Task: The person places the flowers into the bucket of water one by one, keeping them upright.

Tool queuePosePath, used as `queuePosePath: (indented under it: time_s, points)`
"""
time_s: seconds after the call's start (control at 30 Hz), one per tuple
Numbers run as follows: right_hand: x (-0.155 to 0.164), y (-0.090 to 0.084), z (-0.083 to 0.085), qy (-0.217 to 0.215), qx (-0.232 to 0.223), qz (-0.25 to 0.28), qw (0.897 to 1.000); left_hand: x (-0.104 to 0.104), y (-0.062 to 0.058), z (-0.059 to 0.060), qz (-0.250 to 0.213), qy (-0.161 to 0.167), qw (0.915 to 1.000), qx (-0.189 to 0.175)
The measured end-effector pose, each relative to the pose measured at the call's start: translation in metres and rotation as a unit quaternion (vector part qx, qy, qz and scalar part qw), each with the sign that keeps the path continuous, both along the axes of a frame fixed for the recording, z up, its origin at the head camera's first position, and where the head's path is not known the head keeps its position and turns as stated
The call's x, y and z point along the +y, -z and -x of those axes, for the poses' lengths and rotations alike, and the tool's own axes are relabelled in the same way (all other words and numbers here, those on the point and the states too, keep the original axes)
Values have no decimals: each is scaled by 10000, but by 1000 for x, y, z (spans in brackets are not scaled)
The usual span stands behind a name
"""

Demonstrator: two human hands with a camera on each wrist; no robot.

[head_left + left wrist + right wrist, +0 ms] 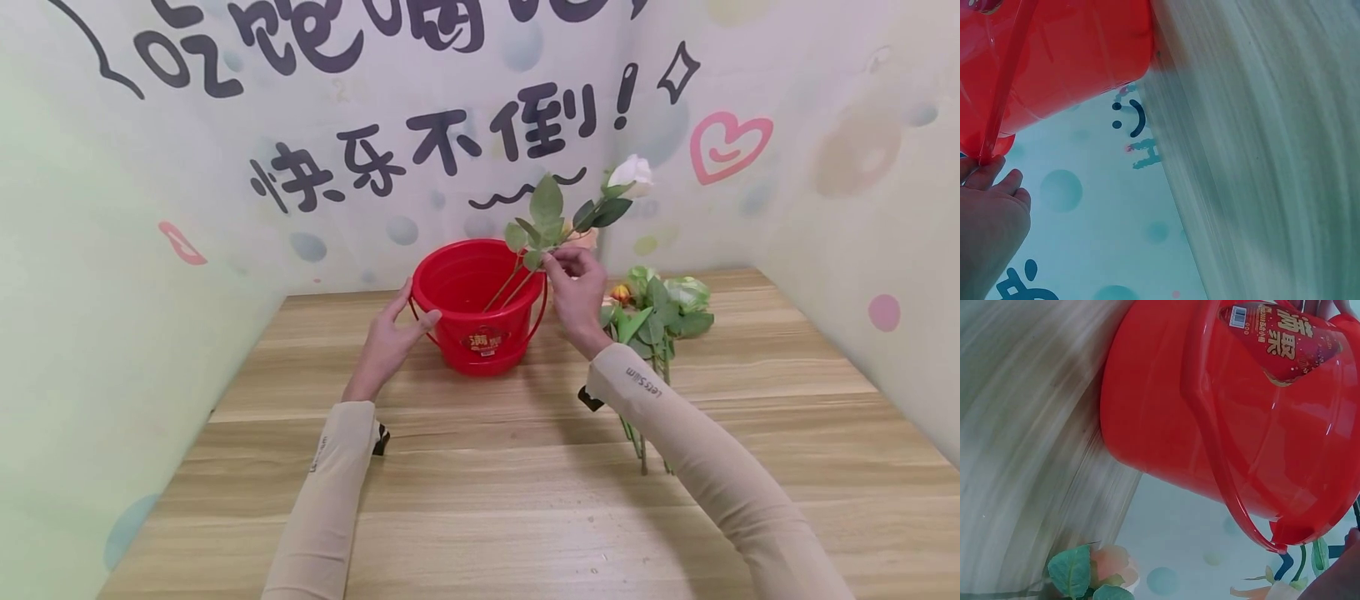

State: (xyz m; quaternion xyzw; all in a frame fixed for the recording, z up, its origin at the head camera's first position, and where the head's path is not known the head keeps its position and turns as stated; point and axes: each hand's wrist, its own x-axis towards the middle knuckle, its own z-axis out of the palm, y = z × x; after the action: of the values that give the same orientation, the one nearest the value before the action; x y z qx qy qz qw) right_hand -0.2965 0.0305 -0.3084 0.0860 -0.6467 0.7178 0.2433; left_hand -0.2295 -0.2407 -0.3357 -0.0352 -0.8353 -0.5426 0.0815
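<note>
1. Head view: a red bucket (pixel 477 310) stands on the wooden desk (pixel 525 500), toward its far edge and about midway along it.
2. Head view: the left hand (pixel 392 337) rests against the bucket's left side, fingers straight and spread up to the rim, thumb toward the front wall; nothing is pinched.
3. Head view: the right hand (pixel 576 292) is raised by the bucket's right rim, thumb and fingers pinching the stems of a white rose (pixel 632 173). The stems slant down into the bucket; the bloom leans out up and to the right, past the rim.
4. Head view: a bunch of flowers (pixel 656 310) lies on the desk just right of the bucket, blooms toward the far edge, stems pointing to the near edge and passing under the right sleeve (pixel 697 450).
5. Left wrist view: the bucket's wall (pixel 1072 56) and thin handle fill the upper left; the straight fingertips (pixel 997 181) meet the handle's lower end. The desk surface is blurred.
6. Right wrist view: the bucket (pixel 1222 419), with its label, fills the frame; a green leaf and a pale pink bloom (pixel 1094 569) lie at the bottom. Only a sliver of the hand shows, so I cannot tell its grip here.
</note>
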Motion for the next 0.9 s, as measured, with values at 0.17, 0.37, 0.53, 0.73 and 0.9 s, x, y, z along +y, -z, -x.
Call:
queuePosePath:
  time_s: [0.17, 0.37, 0.53, 0.73, 0.9]
  points:
    - [-1, 2, 2, 30, -40, -104, 9999, 0, 0, -1, -6, -4, 10000, 11]
    - [-1, 2, 3, 0, -104, -162, 9998, 1, -1, -1, 15, -14, 10000, 6]
    - [0, 1, 3, -151, -290, -328, 9989, 1, 0, -1, 37, -46, 10000, -56]
    - [2, -2, 1, -295, -552, -723, 9954, 1, 1, -1, 43, -71, 9999, -146]
    - [4, -4, 4, -141, -552, -1462, 9876, 1, 0, -1, 34, -75, 9999, -109]
